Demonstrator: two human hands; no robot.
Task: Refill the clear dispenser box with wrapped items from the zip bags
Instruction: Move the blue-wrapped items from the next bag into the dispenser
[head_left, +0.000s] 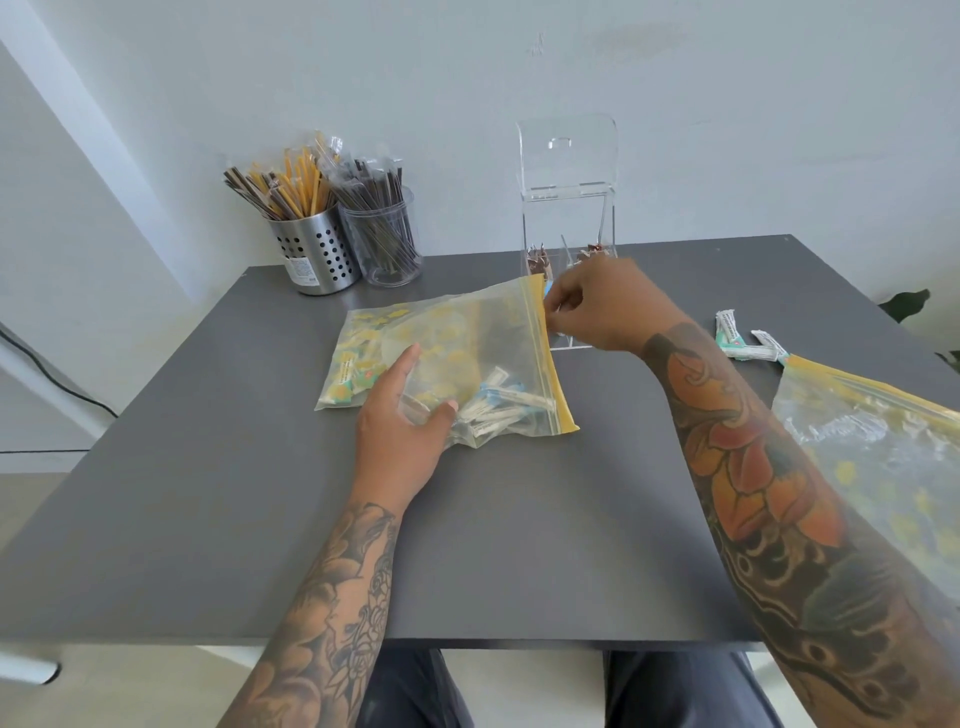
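A clear zip bag (467, 338) with a yellow seal strip lies flat in the middle of the grey table (519, 519). It holds several white and blue wrapped items (498, 408) near its front corner. My left hand (402, 421) rests flat on the bag, fingers apart. My right hand (597, 306) pinches the far end of the yellow seal strip, at the blue slider. The clear dispenser box (566, 208) stands behind my right hand with its lid up and a few brown items at the bottom. A second zip bag (872, 447) lies at the right edge.
A perforated steel cup (317, 254) and a clear cup (384, 244), both full of wrapped sticks, stand at the back left. Some loose white wrapped items (743, 340) lie at the right, near the second bag. A white wall runs behind the table.
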